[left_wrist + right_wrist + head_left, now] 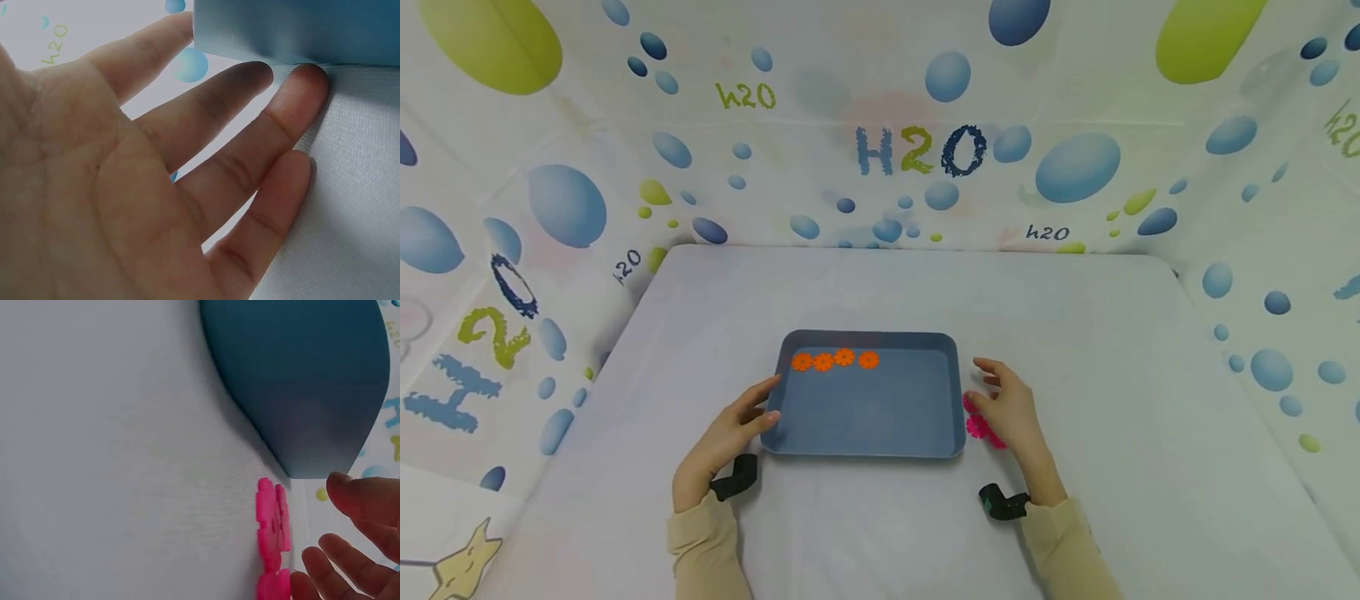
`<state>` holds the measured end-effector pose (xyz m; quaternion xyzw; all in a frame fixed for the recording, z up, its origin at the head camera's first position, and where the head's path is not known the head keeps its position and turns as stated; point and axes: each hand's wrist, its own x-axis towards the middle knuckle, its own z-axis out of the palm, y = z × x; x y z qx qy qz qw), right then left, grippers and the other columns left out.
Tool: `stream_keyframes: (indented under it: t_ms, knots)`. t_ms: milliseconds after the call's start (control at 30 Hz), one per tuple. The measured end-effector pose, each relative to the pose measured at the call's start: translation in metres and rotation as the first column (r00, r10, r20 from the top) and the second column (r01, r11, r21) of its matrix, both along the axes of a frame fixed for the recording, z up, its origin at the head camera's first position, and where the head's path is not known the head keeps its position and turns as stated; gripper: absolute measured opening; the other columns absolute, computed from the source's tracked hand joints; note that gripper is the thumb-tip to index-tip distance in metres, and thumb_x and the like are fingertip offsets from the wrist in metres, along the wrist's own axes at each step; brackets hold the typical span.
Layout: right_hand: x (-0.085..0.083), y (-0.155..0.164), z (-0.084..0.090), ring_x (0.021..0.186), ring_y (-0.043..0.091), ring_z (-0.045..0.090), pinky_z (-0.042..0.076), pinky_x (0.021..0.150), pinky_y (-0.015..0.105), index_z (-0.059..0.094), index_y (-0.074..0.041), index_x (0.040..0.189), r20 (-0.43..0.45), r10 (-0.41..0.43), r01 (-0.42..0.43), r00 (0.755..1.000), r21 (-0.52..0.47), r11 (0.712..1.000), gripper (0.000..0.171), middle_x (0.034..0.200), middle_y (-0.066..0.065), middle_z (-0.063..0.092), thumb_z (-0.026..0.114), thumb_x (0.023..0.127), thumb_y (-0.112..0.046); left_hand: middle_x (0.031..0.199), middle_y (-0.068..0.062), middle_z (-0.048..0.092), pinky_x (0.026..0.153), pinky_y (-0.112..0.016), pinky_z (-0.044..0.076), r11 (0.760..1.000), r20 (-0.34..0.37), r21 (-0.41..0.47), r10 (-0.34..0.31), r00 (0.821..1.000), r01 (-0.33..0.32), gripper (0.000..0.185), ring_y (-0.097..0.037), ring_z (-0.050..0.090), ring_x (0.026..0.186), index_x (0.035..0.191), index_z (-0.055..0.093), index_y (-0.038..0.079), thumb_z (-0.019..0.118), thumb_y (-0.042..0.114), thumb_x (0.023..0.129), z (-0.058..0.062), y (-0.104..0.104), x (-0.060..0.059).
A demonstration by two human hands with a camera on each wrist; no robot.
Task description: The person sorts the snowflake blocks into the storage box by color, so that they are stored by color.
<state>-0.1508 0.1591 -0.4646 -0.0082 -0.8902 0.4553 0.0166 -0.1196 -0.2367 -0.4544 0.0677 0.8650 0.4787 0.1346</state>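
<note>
A blue-grey tray lies on the white table, with several orange gear-shaped pieces in a row along its far wall. My left hand rests at the tray's left edge, its straight fingers touching the tray's wall. My right hand hovers by the right side of the tray, fingers relaxed and holding nothing. Pink gear-shaped pieces lie on the table under and beside that hand, also seen as pink gear pieces in the right wrist view, close to the fingertips.
The table is covered with a white cloth. Walls printed with blue bubbles and "H2O" enclose it at the back and both sides. Black wrist camera mounts sit on both wrists.
</note>
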Motion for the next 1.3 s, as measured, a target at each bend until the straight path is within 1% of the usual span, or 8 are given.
stream_keyframes:
  t_ms: [333,433,567,800,933,1067,1167,1300]
  knots:
    - [0.01,-0.003,-0.007,0.105,0.03,0.056,0.046,0.089,0.042,0.053,-0.006,0.124,-0.004,-0.021,0.021,1.0,0.043,0.999,0.052,0.121,0.013,0.058,0.071,0.076,-0.002,0.143,-0.026,0.029,0.094,-0.057,0.036,1.0,-0.007,0.009,0.003,1.0,-0.003,0.058,-0.048,0.039,0.12,0.144,0.03,0.014,0.054,0.023,0.092,-0.002,0.001,0.0]
    - [0.011,-0.003,-0.009,0.099,0.029,0.056,0.047,0.087,0.041,0.054,-0.004,0.123,-0.015,-0.03,0.031,0.999,0.054,0.998,0.052,0.114,0.014,0.061,0.071,0.074,-0.001,0.143,-0.026,0.029,0.093,-0.057,0.036,1.0,-0.004,0.011,0.005,1.0,-0.005,0.058,-0.048,0.039,0.12,0.144,0.03,0.014,0.054,0.023,0.092,-0.002,0.001,0.0]
    - [0.01,-0.003,-0.009,0.093,0.026,0.057,0.048,0.083,0.04,0.055,-0.005,0.122,0.004,-0.05,0.05,0.999,0.06,0.997,0.051,0.105,0.012,0.064,0.072,0.074,-0.003,0.143,-0.026,0.029,0.093,-0.057,0.036,1.0,-0.003,0.013,0.002,1.0,-0.002,0.057,-0.048,0.039,0.12,0.144,0.03,0.014,0.054,0.023,0.093,-0.001,0.001,0.0]
    - [0.007,-0.004,-0.008,0.09,0.025,0.059,0.048,0.079,0.04,0.056,-0.005,0.121,0.023,-0.057,0.055,0.998,0.079,0.995,0.051,0.101,0.011,0.065,0.073,0.073,-0.003,0.141,-0.027,0.031,0.091,-0.056,0.039,1.0,-0.027,-0.002,0.007,1.0,-0.007,0.057,-0.048,0.041,0.118,0.144,0.031,0.016,0.054,0.024,0.092,0.001,0.002,0.001]
    - [0.006,-0.002,-0.008,0.083,0.021,0.059,0.048,0.074,0.035,0.06,-0.005,0.116,0.028,-0.074,0.071,0.997,0.093,0.993,0.046,0.096,0.009,0.066,0.076,0.072,-0.006,0.141,-0.027,0.031,0.091,-0.056,0.039,1.0,-0.026,0.0,0.005,1.0,-0.005,0.057,-0.048,0.041,0.118,0.144,0.031,0.016,0.054,0.024,0.092,0.003,0.003,0.001]
    - [0.005,0.005,-0.009,0.074,0.018,0.06,0.047,0.067,0.029,0.066,-0.005,0.106,0.049,-0.1,0.095,0.994,0.088,0.992,0.035,0.088,0.007,0.067,0.077,0.073,-0.011,0.143,-0.028,0.028,0.093,-0.057,0.037,1.0,-0.002,0.004,-0.002,1.0,0.002,0.058,-0.048,0.039,0.12,0.145,0.028,0.013,0.053,0.022,0.093,0.003,0.002,0.001]
    - [0.003,0.013,-0.011,0.072,0.017,0.061,0.047,0.066,0.028,0.068,-0.006,0.1,0.083,-0.113,0.108,0.99,0.064,0.992,0.027,0.083,0.006,0.067,0.075,0.075,-0.015,0.143,-0.028,0.028,0.093,-0.057,0.037,1.0,0.007,0.01,0.002,1.0,-0.002,0.059,-0.047,0.039,0.121,0.145,0.028,0.012,0.054,0.021,0.093,0.003,0.001,0.0]
    - [0.001,0.025,-0.012,0.077,0.017,0.06,0.046,0.068,0.026,0.067,-0.007,0.103,0.185,-0.097,0.104,0.978,-0.027,0.994,0.027,0.086,0.006,0.065,0.072,0.079,-0.017,0.143,-0.027,0.028,0.093,-0.056,0.038,1.0,0.005,0.013,-0.001,1.0,0.001,0.058,-0.047,0.039,0.121,0.145,0.028,0.013,0.054,0.021,0.093,0.005,0.001,0.001]
